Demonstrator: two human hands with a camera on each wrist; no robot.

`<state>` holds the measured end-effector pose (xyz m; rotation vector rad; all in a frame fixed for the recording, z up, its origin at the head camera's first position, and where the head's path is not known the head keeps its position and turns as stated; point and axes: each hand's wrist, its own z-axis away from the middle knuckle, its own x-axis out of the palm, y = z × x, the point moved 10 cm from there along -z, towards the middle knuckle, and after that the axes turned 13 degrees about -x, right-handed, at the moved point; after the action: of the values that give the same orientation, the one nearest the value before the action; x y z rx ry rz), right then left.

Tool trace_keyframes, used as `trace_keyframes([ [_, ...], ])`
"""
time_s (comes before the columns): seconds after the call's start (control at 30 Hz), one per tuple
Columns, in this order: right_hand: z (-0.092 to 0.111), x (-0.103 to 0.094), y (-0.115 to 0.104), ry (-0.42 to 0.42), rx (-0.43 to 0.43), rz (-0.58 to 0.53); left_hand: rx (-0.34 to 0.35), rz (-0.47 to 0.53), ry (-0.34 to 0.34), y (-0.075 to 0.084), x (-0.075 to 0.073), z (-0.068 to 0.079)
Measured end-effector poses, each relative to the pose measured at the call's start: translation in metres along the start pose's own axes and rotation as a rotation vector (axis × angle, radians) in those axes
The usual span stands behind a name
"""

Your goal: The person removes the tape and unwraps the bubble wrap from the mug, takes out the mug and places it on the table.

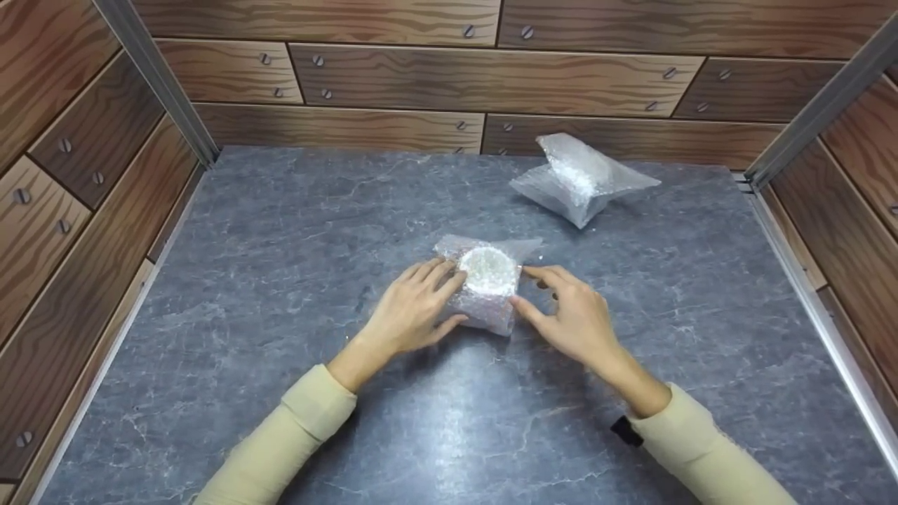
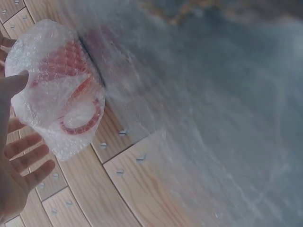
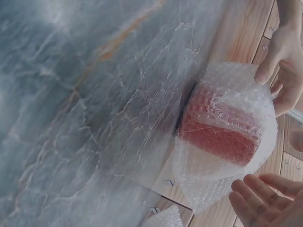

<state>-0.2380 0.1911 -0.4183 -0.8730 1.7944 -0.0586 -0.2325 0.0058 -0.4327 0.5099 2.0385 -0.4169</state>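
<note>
A red mug in bubble wrap (image 1: 489, 270) stands on the table between the two hands, its clear ends sticking out at the corners. Through the film, the mug's curved red handle (image 2: 81, 124) shows in the left wrist view. My left hand (image 1: 414, 305) rests along the package's left side, its fingers fairly straight and spread, its thumb at the front. From the right, my right hand (image 1: 579, 312) meets the opposite side with index fingertip and thumb tip, the other fingers loosely bent. The right fingers (image 3: 258, 194) lie beside the wrap in the right wrist view.
Farther back to the right sits a second bubble-wrap bundle (image 1: 579, 179) with pointed corners, its contents hidden. Wood-pattern walls (image 1: 393, 77) enclose the grey marbled table (image 1: 280, 245) at the back and sides. Metal posts (image 1: 165, 77) stand in the back corners.
</note>
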Motion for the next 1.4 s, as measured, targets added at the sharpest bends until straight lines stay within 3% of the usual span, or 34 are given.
trace_keyframes([
  [0.33, -0.01, 0.01, 0.031, 0.013, 0.197, -0.237, -0.001, 0.005, 0.018, 0.001, -0.001, -0.001],
  [0.53, -0.013, 0.016, 0.041, -0.007, 0.255, -0.274, 0.002, 0.006, 0.045, 0.002, -0.003, 0.0],
  [0.8, -0.017, 0.02, 0.044, 0.003, 0.273, -0.288, 0.002, 0.012, 0.044, 0.002, -0.004, 0.0],
  [1.4, -0.024, 0.014, 0.031, 0.045, 0.226, -0.274, 0.001, 0.015, 0.004, 0.003, -0.002, -0.002],
])
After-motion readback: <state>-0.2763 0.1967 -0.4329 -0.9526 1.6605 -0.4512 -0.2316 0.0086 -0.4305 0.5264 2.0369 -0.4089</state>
